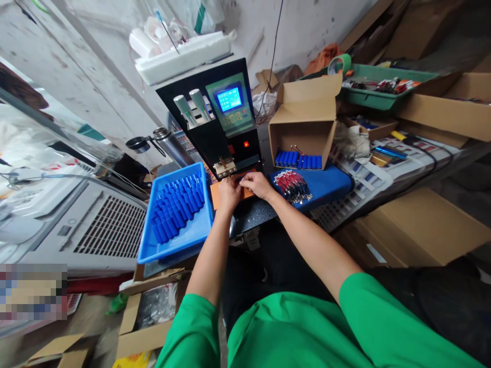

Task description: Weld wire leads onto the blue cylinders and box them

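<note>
Head view, looking down: both hands are together right under the welder [224, 120], a black box with a lit blue screen and a red lamp. The left hand [229, 194] is curled shut, knuckles up, pressing down on an orange pad [215, 196] at the foot of the machine; whatever it pinches is too small to make out. The right hand [256, 184] sits just beside it, fingers bent and pinched at the same spot, so the two seem to steady one small piece under the electrodes [224, 166], which hang just above the fingertips. That close grip looks like a matter of aim: the piece has to sit exactly below those tips.

To the left, touching the pad's edge, a blue tray [180, 245] holds a heap of blue cells [177, 204], within easy reach of the left hand. To the right, a bundle of red wires [293, 185] lies on a blue mat [330, 185], near the right hand. Behind it, an open box [305, 122] on its side shows a neat row of blue cells along its floor. Farther back a green bin [368, 97] carries tools. Green sleeves fill the bottom edge.
</note>
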The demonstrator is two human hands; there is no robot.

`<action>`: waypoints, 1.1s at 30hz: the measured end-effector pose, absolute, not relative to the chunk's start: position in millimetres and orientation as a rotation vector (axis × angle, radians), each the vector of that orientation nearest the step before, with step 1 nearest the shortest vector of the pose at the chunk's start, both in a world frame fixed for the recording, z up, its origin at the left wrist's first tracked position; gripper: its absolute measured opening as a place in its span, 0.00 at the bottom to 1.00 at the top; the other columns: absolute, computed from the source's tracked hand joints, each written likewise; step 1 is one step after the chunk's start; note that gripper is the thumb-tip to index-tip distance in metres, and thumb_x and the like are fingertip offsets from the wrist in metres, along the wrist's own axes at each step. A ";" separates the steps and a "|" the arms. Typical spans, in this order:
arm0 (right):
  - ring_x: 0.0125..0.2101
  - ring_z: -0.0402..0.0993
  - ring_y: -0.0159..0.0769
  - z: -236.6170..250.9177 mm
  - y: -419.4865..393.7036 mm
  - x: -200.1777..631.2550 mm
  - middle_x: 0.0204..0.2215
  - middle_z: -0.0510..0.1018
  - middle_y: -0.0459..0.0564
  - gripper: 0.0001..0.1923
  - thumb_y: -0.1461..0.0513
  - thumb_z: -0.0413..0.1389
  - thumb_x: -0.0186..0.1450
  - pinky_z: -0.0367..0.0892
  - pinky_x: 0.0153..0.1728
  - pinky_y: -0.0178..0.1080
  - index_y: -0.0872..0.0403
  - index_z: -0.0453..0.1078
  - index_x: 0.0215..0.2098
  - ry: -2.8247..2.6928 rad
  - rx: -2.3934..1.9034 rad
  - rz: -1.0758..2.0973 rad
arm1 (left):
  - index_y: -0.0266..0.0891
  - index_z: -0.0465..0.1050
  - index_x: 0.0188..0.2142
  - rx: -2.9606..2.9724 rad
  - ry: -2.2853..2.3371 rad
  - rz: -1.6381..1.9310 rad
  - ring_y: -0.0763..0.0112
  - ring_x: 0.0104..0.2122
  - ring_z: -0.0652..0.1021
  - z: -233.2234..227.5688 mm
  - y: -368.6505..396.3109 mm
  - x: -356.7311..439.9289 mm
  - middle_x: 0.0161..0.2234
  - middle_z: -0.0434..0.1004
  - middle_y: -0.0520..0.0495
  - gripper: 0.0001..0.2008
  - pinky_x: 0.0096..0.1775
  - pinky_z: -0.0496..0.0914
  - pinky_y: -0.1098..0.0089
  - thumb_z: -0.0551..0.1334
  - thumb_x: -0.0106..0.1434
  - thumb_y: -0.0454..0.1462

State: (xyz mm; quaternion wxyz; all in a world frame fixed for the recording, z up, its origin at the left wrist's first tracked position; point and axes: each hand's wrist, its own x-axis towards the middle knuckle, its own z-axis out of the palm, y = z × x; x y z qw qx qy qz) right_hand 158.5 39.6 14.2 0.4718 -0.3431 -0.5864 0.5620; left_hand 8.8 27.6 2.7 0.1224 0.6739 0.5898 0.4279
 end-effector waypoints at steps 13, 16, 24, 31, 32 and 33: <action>0.16 0.53 0.23 16.8 38.3 159.9 0.15 0.61 0.38 0.17 0.53 0.66 0.52 0.45 0.16 0.30 0.53 0.64 0.21 -1.064 -0.780 1.590 | 0.38 0.72 0.43 1.496 1.598 1.760 0.70 0.36 0.78 12.5 -14.3 3.7 0.40 0.79 0.45 0.14 0.40 0.74 0.69 0.66 0.59 0.41; 0.15 0.53 0.23 16.7 38.9 159.0 0.14 0.61 0.38 0.17 0.53 0.66 0.53 0.46 0.15 0.30 0.53 0.65 0.21 -1.090 -0.818 1.575 | 0.39 0.72 0.44 1.526 1.596 1.751 0.70 0.37 0.79 11.5 -12.7 7.3 0.40 0.79 0.45 0.15 0.41 0.75 0.69 0.66 0.59 0.41; 0.15 0.53 0.22 17.8 39.3 158.8 0.14 0.61 0.38 0.19 0.53 0.66 0.55 0.48 0.16 0.30 0.53 0.63 0.21 -1.122 -0.812 1.555 | 0.38 0.77 0.41 1.588 1.537 1.545 0.69 0.31 0.79 10.6 -6.9 6.3 0.33 0.80 0.47 0.12 0.37 0.75 0.67 0.65 0.59 0.40; 0.15 0.53 0.23 15.5 39.8 154.6 0.14 0.62 0.37 0.19 0.50 0.66 0.55 0.48 0.16 0.30 0.53 0.64 0.23 -1.096 -0.856 1.502 | 0.39 0.74 0.32 1.607 1.584 1.550 0.70 0.29 0.76 14.1 -3.5 11.7 0.28 0.77 0.50 0.07 0.34 0.72 0.70 0.66 0.59 0.40; 0.15 0.53 0.23 15.3 39.6 154.0 0.14 0.62 0.37 0.19 0.50 0.65 0.55 0.48 0.16 0.30 0.53 0.65 0.23 -1.093 -0.861 1.490 | 0.39 0.74 0.33 1.599 1.578 1.562 0.70 0.29 0.76 13.5 -3.3 12.9 0.28 0.77 0.50 0.07 0.34 0.72 0.70 0.66 0.59 0.40; 0.15 0.53 0.23 15.3 39.3 153.3 0.14 0.62 0.37 0.18 0.51 0.65 0.55 0.48 0.16 0.30 0.53 0.65 0.23 -1.093 -0.866 1.479 | 0.39 0.74 0.34 1.587 1.567 1.575 0.70 0.30 0.76 12.7 -3.3 13.8 0.29 0.78 0.50 0.07 0.35 0.73 0.70 0.66 0.59 0.40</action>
